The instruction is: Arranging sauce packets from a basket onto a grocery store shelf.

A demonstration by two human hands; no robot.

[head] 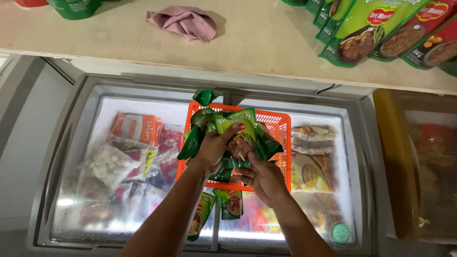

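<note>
Head view: we're holding a bunch of green sauce pouches [240, 133] w/ both hands over the orange basket [278, 126], which is sitting on the glass lid of the chest freezer [71, 143]. Our left hand [213, 150] is gripping the bunch from the left, fingers curled around the pouch edges, thumb on the front pouch. Our right hand [263, 180] is coming up from below, fingers pressing together under the pouches' lower ends, approx. pinching the front one.

The front pouch is standing roughly upright, long axis running near-to-far in the frame, top edge pointing away from us toward the shelf, printed face turned up at the camera. Others behind it are fanning out left & right.

Two more green pouches [228, 204] are lying on the lid just below the basket, near our wrists, long axes also near-to-far. Frozen food packs are showing through the glass. On the shelf [266, 43] beyond: a pink cloth [183, 22] & a row of pouches [381, 28] at right.
</note>
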